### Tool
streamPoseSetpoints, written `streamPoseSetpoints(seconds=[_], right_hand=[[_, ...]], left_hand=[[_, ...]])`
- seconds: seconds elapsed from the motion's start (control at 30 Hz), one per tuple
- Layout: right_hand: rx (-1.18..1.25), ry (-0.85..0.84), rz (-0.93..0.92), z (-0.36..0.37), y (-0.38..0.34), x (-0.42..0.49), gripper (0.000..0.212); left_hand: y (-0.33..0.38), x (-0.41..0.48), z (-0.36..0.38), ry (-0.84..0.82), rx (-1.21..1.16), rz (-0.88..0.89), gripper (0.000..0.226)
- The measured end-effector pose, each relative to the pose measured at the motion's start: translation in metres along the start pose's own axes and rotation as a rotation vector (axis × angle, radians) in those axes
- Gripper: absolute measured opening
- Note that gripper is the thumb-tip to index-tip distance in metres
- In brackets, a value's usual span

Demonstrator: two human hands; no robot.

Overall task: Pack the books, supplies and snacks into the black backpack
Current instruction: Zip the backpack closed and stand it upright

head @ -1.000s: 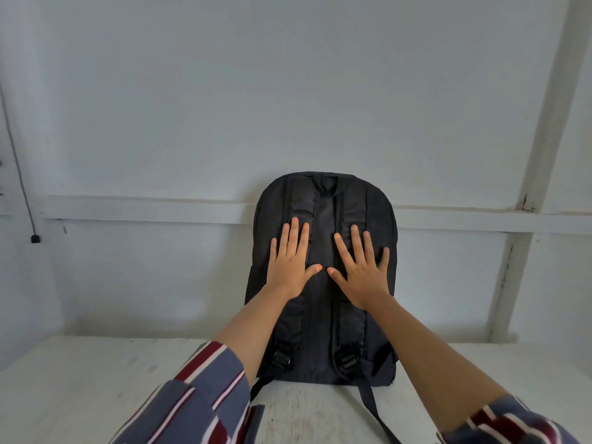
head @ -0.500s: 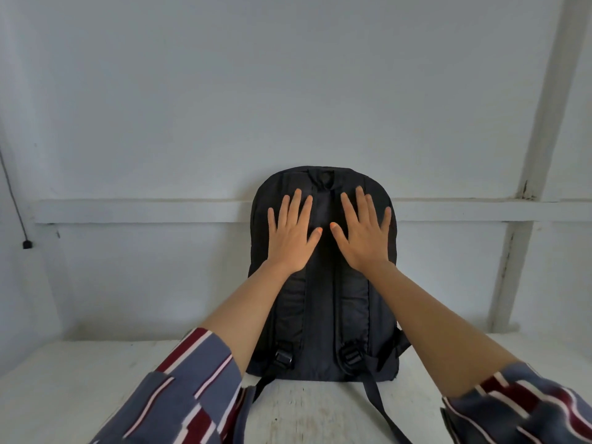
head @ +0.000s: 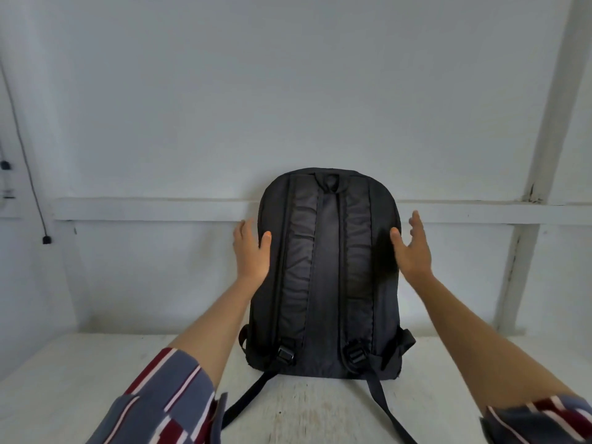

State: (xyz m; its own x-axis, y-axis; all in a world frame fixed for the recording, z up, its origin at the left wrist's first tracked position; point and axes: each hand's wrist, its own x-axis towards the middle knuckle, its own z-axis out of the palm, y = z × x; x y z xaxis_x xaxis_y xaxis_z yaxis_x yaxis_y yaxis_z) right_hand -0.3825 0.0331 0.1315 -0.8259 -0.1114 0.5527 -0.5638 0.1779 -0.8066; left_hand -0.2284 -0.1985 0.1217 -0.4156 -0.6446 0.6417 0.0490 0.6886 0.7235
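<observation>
Black fabric fills the middle of the head view: the black backpack (head: pixel 326 283) is stood upright on the white worktop (head: pixel 80 363), close against the pale wall (head: pixel 288 91), with its padded back panel and shoulder straps (head: pixel 296 267) turned toward the camera. Its front face is turned toward the wall and cannot be seen. A carry loop (head: pixel 330 182) is seen at the top, two buckles (head: pixel 286 354) near the base, and two loose strap tails (head: pixel 246 398) are trailed forward across the worktop.

The left hand (head: pixel 251 254) is laid along the bag's left edge, its thumb set on the back panel and its fingers kept fairly straight beyond the side; nothing is clasped. The right hand (head: pixel 413 251) is held at the right edge with fingers spread apart and the thumb at the rim of the bag; whether the palm is touching cannot be told. Both forearms are bared above striped sleeves (head: pixel 166 402).

A white horizontal rail (head: pixel 144 208) is run along the wall behind the bag, a white post (head: pixel 551 123) is slanted at the right, and a thin black cable (head: pixel 32 187) is hung at the far left.
</observation>
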Motion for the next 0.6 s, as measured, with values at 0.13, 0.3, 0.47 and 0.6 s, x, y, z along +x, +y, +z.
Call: streamPoseSetpoints(seconds=[0.13,0.3,0.47,0.6], right_hand=[[0.138,-0.206,0.053,-0.014,-0.022,0.035,0.061],[-0.027,-0.29,0.029,-0.01,-0.048,0.068,0.06],[0.077,-0.276,0.107,-0.004,-0.053,0.083,0.046],[0.196,-0.261,0.146,-0.002,-0.057,0.088,0.037]], left_hand=[[0.013,0.032,-0.01,-0.194,-0.069,0.054,0.054],[0.045,0.077,-0.009,-0.337,-0.132,-0.125,0.058],[0.052,0.09,-0.008,-0.365,-0.263,-0.191,0.029],[0.059,0.092,-0.007,-0.385,-0.393,-0.37,0.033]])
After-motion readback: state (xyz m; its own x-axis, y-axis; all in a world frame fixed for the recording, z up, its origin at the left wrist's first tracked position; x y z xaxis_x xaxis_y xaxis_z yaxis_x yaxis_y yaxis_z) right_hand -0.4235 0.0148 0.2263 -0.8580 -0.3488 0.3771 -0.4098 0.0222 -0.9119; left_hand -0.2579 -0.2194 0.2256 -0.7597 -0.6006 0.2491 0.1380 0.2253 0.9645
